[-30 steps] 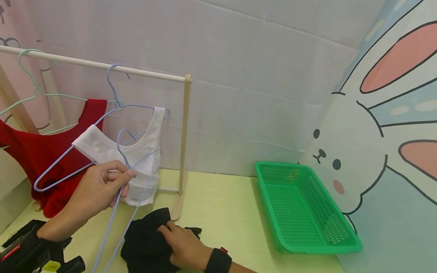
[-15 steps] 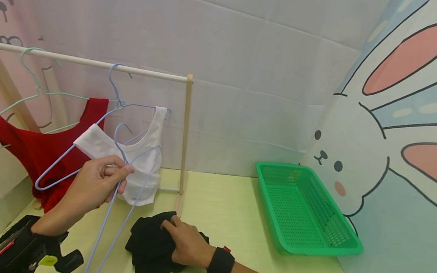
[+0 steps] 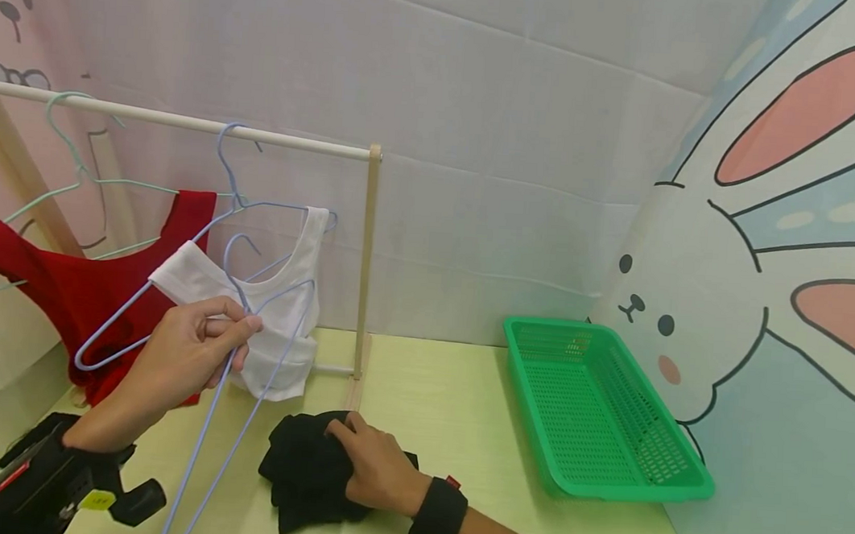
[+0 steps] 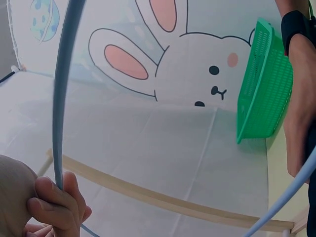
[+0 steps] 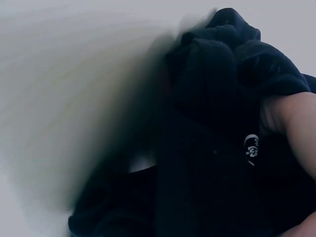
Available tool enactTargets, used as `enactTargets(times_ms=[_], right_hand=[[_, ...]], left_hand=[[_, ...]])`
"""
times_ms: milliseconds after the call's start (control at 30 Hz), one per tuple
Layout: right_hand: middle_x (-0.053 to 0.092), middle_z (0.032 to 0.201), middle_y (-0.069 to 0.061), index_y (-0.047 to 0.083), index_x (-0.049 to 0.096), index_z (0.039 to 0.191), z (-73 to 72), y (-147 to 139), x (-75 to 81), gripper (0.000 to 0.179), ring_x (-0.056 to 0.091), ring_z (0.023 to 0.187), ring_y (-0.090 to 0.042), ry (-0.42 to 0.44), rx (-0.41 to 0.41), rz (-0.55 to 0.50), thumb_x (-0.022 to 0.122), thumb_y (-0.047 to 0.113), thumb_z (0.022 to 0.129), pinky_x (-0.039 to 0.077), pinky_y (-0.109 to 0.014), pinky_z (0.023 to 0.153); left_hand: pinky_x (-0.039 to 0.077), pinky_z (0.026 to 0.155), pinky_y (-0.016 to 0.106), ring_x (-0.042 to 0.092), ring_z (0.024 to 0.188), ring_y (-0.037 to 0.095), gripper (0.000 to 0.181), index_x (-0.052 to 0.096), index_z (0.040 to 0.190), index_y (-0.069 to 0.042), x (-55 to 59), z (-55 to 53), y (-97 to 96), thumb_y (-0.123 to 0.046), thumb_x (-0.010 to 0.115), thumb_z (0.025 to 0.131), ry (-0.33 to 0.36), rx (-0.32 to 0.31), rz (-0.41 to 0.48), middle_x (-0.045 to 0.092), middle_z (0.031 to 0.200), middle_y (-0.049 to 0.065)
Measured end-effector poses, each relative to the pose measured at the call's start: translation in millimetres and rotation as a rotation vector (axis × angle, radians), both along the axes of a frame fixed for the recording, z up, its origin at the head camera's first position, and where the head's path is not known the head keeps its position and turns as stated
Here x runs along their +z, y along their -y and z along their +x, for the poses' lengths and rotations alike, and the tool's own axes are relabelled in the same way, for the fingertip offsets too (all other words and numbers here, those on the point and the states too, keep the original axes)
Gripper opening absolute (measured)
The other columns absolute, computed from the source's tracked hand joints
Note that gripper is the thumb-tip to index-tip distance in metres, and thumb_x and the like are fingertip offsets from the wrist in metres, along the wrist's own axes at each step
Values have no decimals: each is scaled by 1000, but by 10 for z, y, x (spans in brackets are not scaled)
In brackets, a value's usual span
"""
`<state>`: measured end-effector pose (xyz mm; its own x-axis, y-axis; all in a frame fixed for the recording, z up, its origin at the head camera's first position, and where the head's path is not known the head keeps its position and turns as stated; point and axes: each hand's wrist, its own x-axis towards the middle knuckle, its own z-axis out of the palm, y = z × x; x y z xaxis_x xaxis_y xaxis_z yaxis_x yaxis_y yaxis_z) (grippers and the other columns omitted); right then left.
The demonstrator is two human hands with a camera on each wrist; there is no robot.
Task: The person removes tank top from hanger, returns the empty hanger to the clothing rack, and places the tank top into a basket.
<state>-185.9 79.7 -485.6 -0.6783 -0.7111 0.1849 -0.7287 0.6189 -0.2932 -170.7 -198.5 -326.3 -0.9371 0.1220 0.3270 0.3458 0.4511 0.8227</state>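
Observation:
In the head view my left hand [image 3: 187, 355] pinches a light blue clothes hanger [image 4: 59, 98] just under its hook, thumb against the fingers. The hanger is held up and tilted, its long wires slanting down towards me. My right hand [image 3: 384, 470] grips a crumpled black garment [image 3: 308, 474] on the table, fingers bent into the cloth. The right wrist view shows the garment bunched up, with a small white print near the fingers. Behind the held hanger, a white tank top [image 3: 277, 364] hangs on another blue hanger, beside a red top [image 3: 106, 307] on a green hanger.
A wooden clothes rack [image 3: 368, 256] with a pale rail stands at the left on the yellow table [image 3: 435, 396]. To the right sits a green mesh basket [image 3: 535, 434], near a wall with a printed rabbit [image 3: 685, 345]. A pale curtain [image 3: 475, 181] closes off the back.
My right hand has shifted slightly away from me and to the right, and the black garment has moved with it, more bunched. The held hanger has risen a little and turned slightly.

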Motion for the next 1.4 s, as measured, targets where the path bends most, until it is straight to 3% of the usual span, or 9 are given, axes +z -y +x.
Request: enactTargets(times_ms=[300,567,933,1200,1400], right_hand=[[53,110,2,19,58,135,-30,-71,84,67,54,77,-5,5,-55,21,81,-2,76,44,-18,64],[52,106,2,18,59,135,-55,-186,213,68,53,75,-6,2,-81,4,80,-6,75,43,-19,62],[51,104,0,15,60,132,-85,-415,390,66,51,72,-8,-27,-136,-8,78,-10,73,41,-22,59],[52,105,-1,14,61,131,-105,-483,421,65,51,70,-9,-39,-167,-5,80,-8,73,42,-23,59],[53,104,-2,13,62,131,-110,-556,472,65,50,68,-9,-52,-184,-23,79,-9,72,42,-23,58]], left_hand=[[42,37,35,51,45,24,27,62,100,-5,38,-32,-34,-30,65,110,-2,1,-12,64,67,14],[40,37,35,49,44,24,26,62,99,-5,62,-52,-67,-29,65,110,-11,-7,-8,62,64,9],[41,39,33,50,46,25,27,61,107,-3,52,-82,-95,-30,64,110,39,-4,8,63,67,6],[41,40,33,51,47,25,29,61,110,-3,81,-103,-94,-31,64,110,57,5,10,64,68,6],[42,40,33,51,46,25,27,61,106,-4,101,-126,-105,-31,64,110,31,-1,7,63,67,6]])
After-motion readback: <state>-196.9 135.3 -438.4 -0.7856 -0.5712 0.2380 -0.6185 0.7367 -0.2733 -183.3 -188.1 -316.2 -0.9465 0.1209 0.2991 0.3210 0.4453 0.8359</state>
